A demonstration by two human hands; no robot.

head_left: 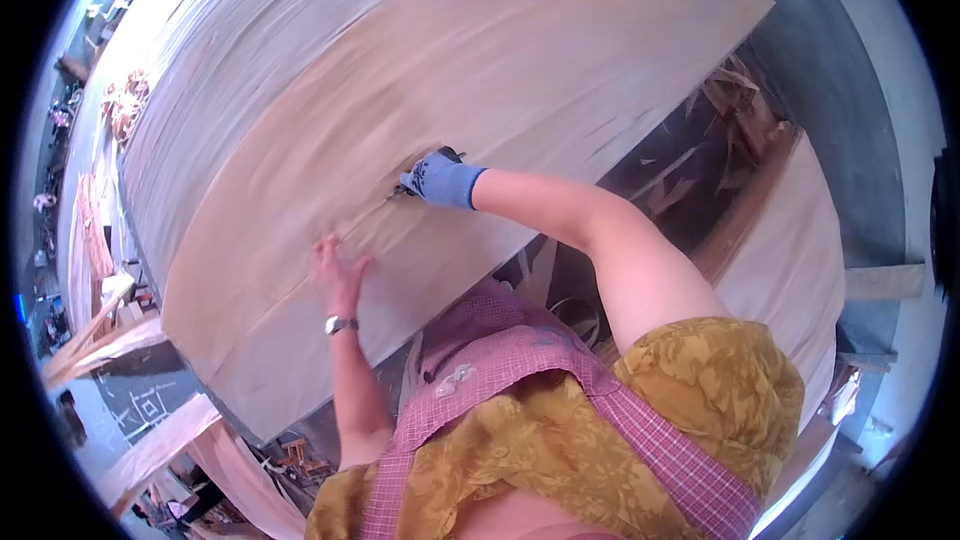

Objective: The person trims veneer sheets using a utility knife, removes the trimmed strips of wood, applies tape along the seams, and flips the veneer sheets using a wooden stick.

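A wide pale wood sheet (560,70) lies in front of me, with other sheets beneath it at its far left side. My left hand (338,275), bare with a watch on the wrist, rests on the sheet with its fingers spread. To its upper right, my right hand (438,178) wears a blue glove and is closed round a small dark tool (401,190) at the sheet's surface. The tool is mostly hidden by the glove, and its kind cannot be made out. A thin line runs along the wood between the two hands.
Broken veneer scraps (740,105) lie on the floor beyond the sheet's right edge. Another stack of pale sheets (790,260) stands at the right. Wood strips (95,335) and more scraps are at the left. A hanging veneer piece (235,460) is at the lower left.
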